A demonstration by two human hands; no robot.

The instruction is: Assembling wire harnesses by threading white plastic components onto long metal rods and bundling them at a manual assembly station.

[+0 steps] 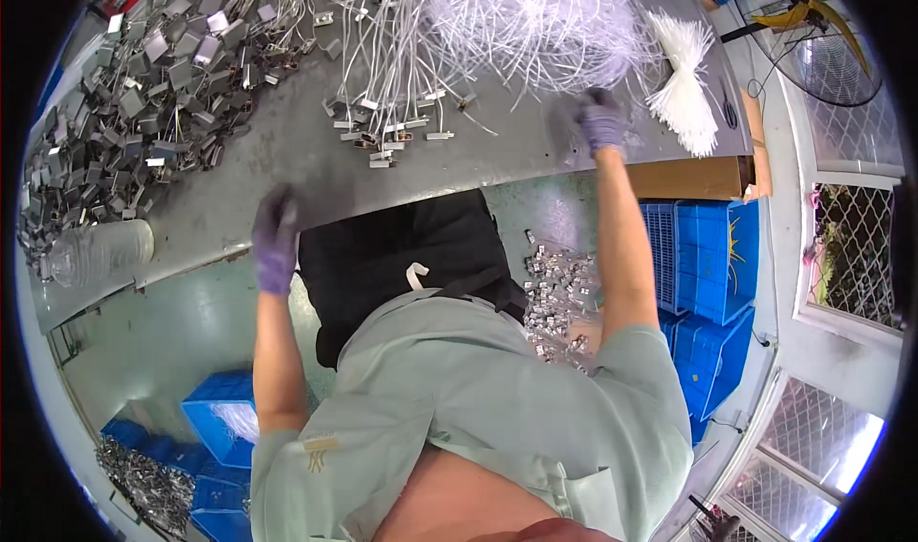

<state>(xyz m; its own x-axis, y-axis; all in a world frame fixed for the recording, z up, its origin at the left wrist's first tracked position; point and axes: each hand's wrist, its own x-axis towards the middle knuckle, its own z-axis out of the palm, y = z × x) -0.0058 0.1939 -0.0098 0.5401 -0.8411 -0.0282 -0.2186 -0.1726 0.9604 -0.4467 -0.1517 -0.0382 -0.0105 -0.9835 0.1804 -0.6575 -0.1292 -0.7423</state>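
Observation:
My left hand [275, 239], in a purple glove with dark fingertips, is at the table's front edge. Its fingers point away from me, somewhat apart, and nothing shows in them. My right hand [601, 126], gloved alike, is over the right part of the table, at the near edge of a loose heap of thin white strands [535, 25]. Motion smears its fingers, so their grip is unclear. Between the hands, farther back, lie white cables [382, 73] ending in small metal connectors [382, 145]. A tied bundle of white strands [687, 83] rests right of my right hand.
Grey metal-cased pieces [172, 83] pile up on the left of the grey table [287, 150], beside a clear plastic bottle [100, 252]. Blue crates [712, 260] stand at right, others [218, 413] at lower left. Small parts [559, 293] in clear bags lie below the table. A fan [813, 25] is at upper right.

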